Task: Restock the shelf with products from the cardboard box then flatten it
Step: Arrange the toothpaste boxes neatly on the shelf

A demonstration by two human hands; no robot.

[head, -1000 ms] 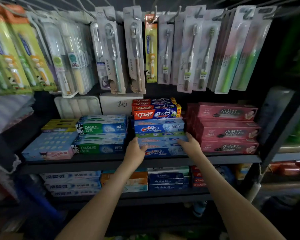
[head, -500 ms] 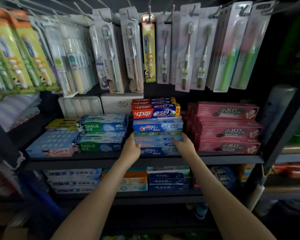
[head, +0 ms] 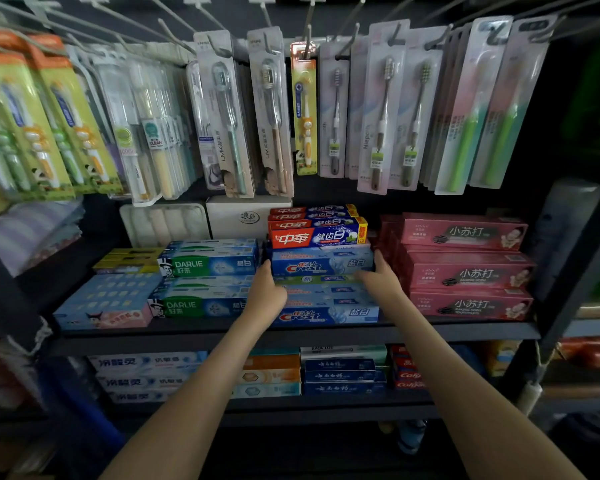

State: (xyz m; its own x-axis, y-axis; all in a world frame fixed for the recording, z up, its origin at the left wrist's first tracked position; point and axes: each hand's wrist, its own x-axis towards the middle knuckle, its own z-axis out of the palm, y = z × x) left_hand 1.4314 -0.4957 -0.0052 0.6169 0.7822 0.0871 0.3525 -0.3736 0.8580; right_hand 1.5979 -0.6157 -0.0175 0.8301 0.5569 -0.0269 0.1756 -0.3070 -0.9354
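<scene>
A stack of blue Crest toothpaste boxes (head: 321, 266) sits mid-shelf on the dark shelf board (head: 291, 329), with red-and-blue toothpaste boxes (head: 317, 233) on top. My left hand (head: 265, 292) lies flat against the stack's left end, fingers reaching up to the upper Crest box. At the right end my right hand (head: 378, 277) presses in the same way, fingers straight. Neither hand carries a loose box. The cardboard box is out of view.
Green Darlie boxes (head: 208, 266) stand just left of the stack and pink boxes (head: 465, 271) just right. Toothbrush packs (head: 274, 116) hang on hooks above. A lower shelf (head: 326, 403) holds more toothpaste. A dark upright post (head: 568, 271) bounds the right side.
Both hands slid from the lower boxes of the Crest stack up along its two ends to the upper Crest box. The view has come closer to the shelf.
</scene>
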